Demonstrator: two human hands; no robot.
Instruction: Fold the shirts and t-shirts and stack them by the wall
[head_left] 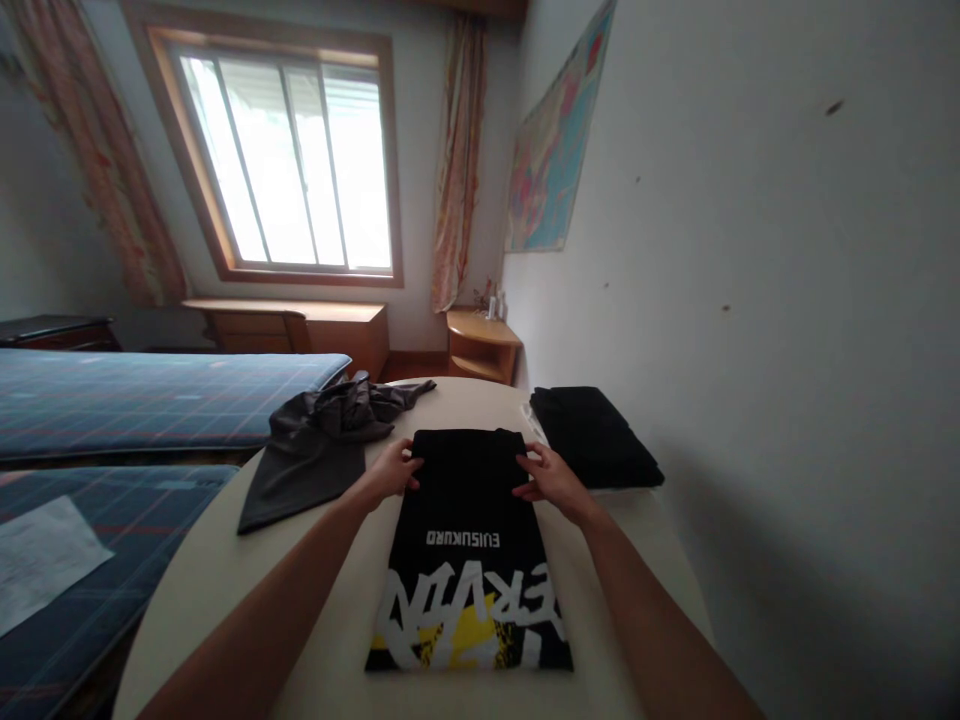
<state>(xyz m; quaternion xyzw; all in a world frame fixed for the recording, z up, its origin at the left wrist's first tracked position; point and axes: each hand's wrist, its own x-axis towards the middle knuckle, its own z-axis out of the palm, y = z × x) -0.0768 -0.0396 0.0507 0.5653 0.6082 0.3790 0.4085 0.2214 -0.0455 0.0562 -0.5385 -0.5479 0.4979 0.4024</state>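
A black T-shirt (465, 500) lies folded into a long rectangle on the round cream table (300, 590). White lettering and a yellow patch show on its near part, upside down from where I look. My left hand (391, 470) pinches the shirt's left edge close to its far end. At the opposite edge, level with it, my right hand (553, 482) has its thumb and fingers closed on the cloth. Just beyond my left hand is a crumpled dark grey garment (322, 450). To the right of my right hand sits a stack of folded black clothes (596, 435).
Two blue plaid mattresses (150, 400) lie left of the table, the nearer one with a white sheet of paper (45, 560) on it. A white wall (750, 350) runs close along the right. A wooden desk (345, 325) and corner shelf (484, 330) stand under the window.
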